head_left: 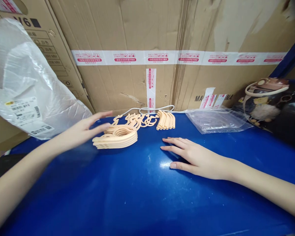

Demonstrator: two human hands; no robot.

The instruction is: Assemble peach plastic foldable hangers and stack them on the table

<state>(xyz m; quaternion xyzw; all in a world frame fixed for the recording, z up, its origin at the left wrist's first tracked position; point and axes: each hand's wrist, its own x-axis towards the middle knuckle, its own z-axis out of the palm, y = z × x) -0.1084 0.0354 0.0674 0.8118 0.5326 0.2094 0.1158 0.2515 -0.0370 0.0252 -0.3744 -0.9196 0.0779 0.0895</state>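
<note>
A stack of cream plastic pieces (116, 142), curved like folding hanger bodies with an oval opening, lies left of centre on the blue table (147, 196). My left hand (85, 129) hovers at the stack's upper left with fingers apart; I cannot tell whether a fingertip touches it. Behind the stack lie several cream hook-shaped pieces (135, 121), partly overlapping. To their right, slim curved cream arm pieces (166, 120) sit side by side in a row. My right hand (189, 154) is open, palm down at the table, in front of that row and holding nothing.
Large cardboard boxes (127, 82) stand along the back. A white plastic bag (39, 88) with a label leans at the left. A white cord (159, 108) runs behind the pieces. A clear plastic bag (216, 123) and a bottle with a handle (263, 98) are at the right.
</note>
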